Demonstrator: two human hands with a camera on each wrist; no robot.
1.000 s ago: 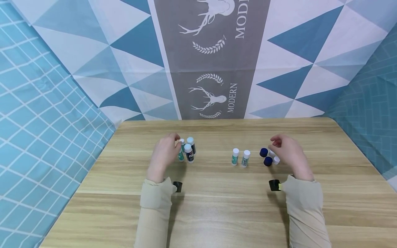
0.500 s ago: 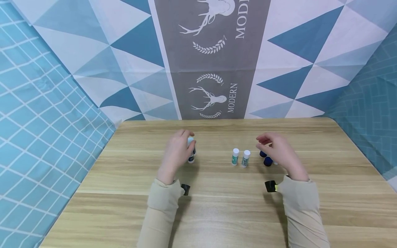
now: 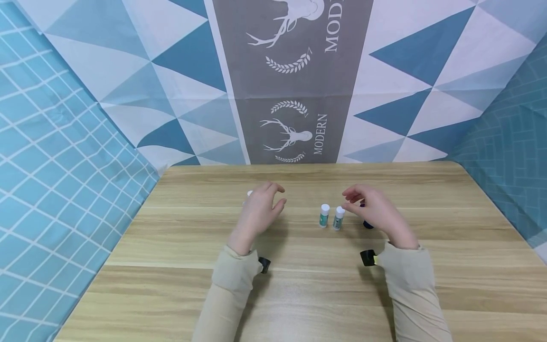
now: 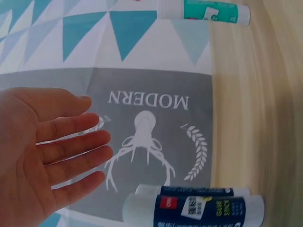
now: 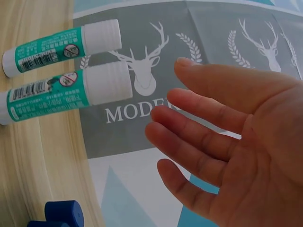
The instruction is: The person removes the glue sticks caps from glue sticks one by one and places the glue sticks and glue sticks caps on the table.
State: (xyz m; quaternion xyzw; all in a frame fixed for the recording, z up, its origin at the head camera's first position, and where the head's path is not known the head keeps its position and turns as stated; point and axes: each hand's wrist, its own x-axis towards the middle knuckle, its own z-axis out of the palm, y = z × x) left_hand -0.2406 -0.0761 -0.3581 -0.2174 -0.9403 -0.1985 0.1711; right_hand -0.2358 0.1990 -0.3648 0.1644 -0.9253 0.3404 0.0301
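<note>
My left hand hovers over the left group of glue sticks, its fingers relaxed and nothing in its grasp. It hides most of that group; one white top peeks out behind it. In the left wrist view, two navy glue sticks stand beside the hand. My right hand hangs with loosely bent fingers, holding nothing. Its fingertips are right by two upright green glue sticks with white caps, the nearer and the farther. Dark blue caps lie partly hidden below it.
The wooden table runs back to a patterned cloth wall with deer prints. Blue cloth hangs at the left and the right. A small black device sits at the right sleeve, another at the left.
Both hands have moved inward: the left rightward over the navy glue sticks, the right leftward from the caps toward the green glue sticks. Nothing was picked up; the standing green glue sticks stayed put.
</note>
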